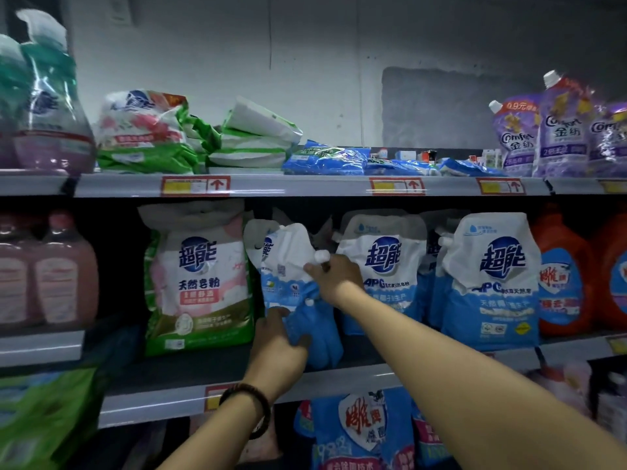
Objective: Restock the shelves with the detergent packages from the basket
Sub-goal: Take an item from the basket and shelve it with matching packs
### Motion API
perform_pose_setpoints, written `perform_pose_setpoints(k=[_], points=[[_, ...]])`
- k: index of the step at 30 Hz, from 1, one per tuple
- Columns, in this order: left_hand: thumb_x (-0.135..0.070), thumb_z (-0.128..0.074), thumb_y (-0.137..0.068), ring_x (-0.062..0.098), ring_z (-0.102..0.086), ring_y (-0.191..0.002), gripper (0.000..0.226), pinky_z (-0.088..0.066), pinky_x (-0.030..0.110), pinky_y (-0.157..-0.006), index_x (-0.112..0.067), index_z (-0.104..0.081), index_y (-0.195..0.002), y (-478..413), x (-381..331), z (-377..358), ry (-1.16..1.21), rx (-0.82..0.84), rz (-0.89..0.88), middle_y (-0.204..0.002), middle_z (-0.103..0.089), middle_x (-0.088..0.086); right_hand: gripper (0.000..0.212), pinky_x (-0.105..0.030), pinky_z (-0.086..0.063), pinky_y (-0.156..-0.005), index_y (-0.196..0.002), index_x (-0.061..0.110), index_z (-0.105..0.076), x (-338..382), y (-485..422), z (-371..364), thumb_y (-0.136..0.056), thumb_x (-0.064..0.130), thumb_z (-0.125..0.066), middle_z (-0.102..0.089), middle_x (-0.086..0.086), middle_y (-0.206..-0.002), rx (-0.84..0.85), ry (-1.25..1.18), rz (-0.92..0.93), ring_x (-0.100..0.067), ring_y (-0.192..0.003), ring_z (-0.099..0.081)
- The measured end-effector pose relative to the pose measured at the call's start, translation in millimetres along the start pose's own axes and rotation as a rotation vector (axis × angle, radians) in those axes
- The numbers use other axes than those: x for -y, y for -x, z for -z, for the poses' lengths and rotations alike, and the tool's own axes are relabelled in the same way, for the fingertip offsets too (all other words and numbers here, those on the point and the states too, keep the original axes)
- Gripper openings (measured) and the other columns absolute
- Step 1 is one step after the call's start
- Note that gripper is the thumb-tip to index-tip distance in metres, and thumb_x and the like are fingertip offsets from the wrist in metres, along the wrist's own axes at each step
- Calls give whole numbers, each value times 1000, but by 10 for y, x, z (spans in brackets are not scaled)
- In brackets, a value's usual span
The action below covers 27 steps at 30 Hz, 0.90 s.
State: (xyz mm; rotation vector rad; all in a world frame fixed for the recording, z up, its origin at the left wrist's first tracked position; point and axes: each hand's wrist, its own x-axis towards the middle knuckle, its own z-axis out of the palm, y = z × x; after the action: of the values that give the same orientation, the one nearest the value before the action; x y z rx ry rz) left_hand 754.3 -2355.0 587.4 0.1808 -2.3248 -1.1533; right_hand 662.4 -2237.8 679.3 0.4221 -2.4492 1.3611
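Shelf, pouch partly behind left hand

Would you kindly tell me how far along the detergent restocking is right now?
Done: blue-and-white spouted pouches stand upright on the middle shelf. In hand: one more tilted pouch, left hand gripping its lower part, right hand holding it by the spout cap. Left: stand it straight in the gap beside the green soap powder bag. The basket is out of view, so the remaining count cannot be told.
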Motion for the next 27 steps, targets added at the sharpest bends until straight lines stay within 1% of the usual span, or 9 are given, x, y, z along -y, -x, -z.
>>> perform_pose_setpoints(k=[3, 5, 8, 11, 13, 16, 19, 25, 27], points=[[-60, -78, -72, 20, -65, -112, 92, -63, 38, -85, -30, -33, -147, 20, -54, -119, 136, -1, 37, -143, -54, 3, 28, -46, -58, -83, -104, 20, -71, 188, 143, 13, -100, 46, -65, -74, -11, -104, -76, 87, 128, -35, -94, -68], [-51, -83, -78, 20, -58, -122, 113, -59, 25, -80, -26, -13, -162, 58, -194, -173, 244, 18, 94, -156, -41, 1, 26, -46, -57, -77, -97, 15, -67, 304, 238, 10, -101, 41, -63, -72, -14, -99, -120, 264, 277, -39, -92, -67], [-51, -86, -74, 32, -36, -151, 131, -49, 48, -111, -27, 4, -166, 55, -365, -292, 357, -27, 177, -171, -18, 8, 29, -42, -46, -69, -98, 12, -65, 470, 331, 21, -104, 39, -57, -72, -17, -101, -164, 421, 414, -44, -95, -66], [-38, -82, -80, 36, -10, -160, 121, -24, 66, -122, -36, 5, -164, 128, -637, -305, 313, -183, 220, -175, -5, 3, 36, -42, -44, -69, -94, 11, -65, 753, 436, 103, -106, 43, -53, -72, -18, -100, -211, 379, 471, -45, -93, -66], [-45, -84, -75, 38, -24, -155, 116, -31, 72, -112, -47, -5, -159, 153, -710, -229, 266, -351, 255, -171, -19, -2, 36, -41, -44, -69, -85, 14, -59, 957, 527, 154, -105, 43, -52, -71, -18, -97, -221, 355, 513, -44, -90, -66], [-52, -90, -64, 38, -52, -134, 116, -47, 61, -100, -42, -19, -156, 227, -612, -107, 205, -418, 226, -157, -43, 5, 34, -39, -41, -69, -81, 14, -52, 1072, 645, 176, -105, 39, -53, -70, -18, -96, -229, 376, 534, -44, -89, -65], [-42, -88, -73, 32, -67, -113, 83, -51, 37, -84, -34, -45, -143, 335, -482, -41, 201, -333, 180, -130, -68, 3, 33, -40, -44, -69, -81, 12, -54, 953, 732, 151, -104, 36, -52, -69, -18, -97, -248, 371, 493, -44, -90, -65], [-42, -79, -88, 21, -67, -87, 26, -44, 29, -75, -31, -74, -111, 361, -449, 157, 191, -439, 36, -86, -68, -11, 49, -46, -55, -71, -63, 15, -48, 891, 768, 335, -102, 43, -58, -67, -12, -77, -141, 201, 505, -38, -78, -66], [-42, -76, -91, 21, -67, -81, 17, -43, 29, -70, -26, -76, -99, 302, -424, 224, 225, -457, -13, -77, -65, -13, 48, -44, -55, -70, -72, 13, -59, 754, 808, 430, -103, 50, -58, -68, -6, -73, -94, 130, 557, -27, -73, -66]])
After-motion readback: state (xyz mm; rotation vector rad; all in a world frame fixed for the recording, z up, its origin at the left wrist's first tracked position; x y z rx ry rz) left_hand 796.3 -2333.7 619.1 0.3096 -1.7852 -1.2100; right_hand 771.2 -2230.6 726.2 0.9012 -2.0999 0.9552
